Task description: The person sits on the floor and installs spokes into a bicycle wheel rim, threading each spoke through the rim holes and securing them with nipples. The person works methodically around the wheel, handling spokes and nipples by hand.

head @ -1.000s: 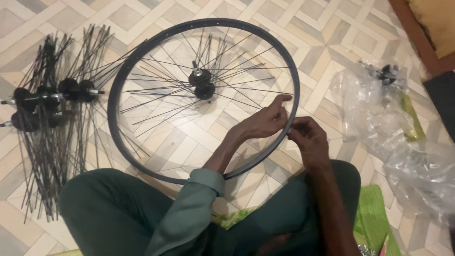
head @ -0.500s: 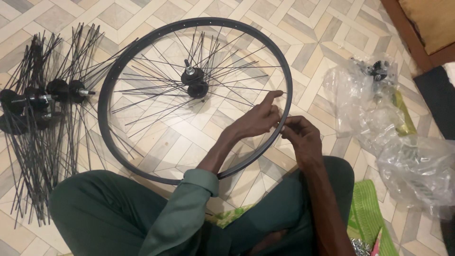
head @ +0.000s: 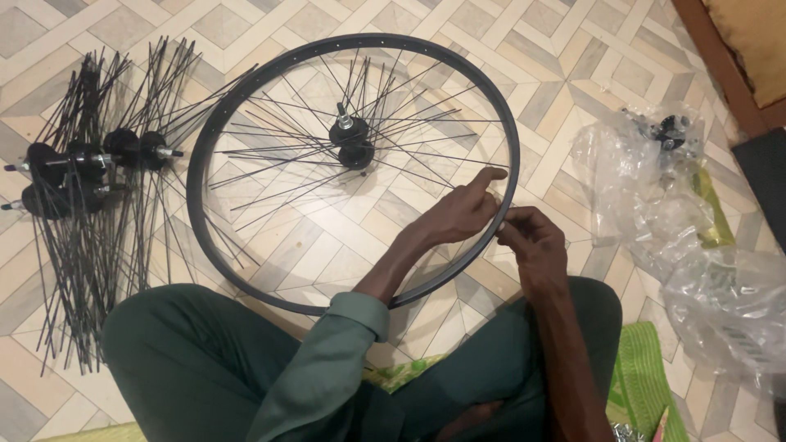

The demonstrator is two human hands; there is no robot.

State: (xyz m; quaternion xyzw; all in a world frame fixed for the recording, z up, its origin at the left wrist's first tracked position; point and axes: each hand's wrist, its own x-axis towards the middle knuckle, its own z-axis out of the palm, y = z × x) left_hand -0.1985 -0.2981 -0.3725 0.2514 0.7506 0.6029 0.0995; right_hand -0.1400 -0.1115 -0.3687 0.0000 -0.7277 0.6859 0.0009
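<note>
Here my left hand (head: 460, 214) sits inside the rim (head: 214, 123), fingers curled against its inner edge, forefinger stretched along it. My right hand (head: 534, 242) pinches the same spot from outside, though what it nips is too small to tell. The thin black hoop lies flat on patterned tiles, wire spokes (head: 286, 192) running beyond my fingers to the hub (head: 352, 141).

The wheel rim (head: 246, 90) at frame centre was black, as were its spokes (head: 278, 131) and hub (head: 352, 141). The floor tiles (head: 508, 33) showed a beige, grey and white geometric pattern. The trousers (head: 196, 360) were dark green; the cloth (head: 639, 385) at lower right was bright green.
</note>
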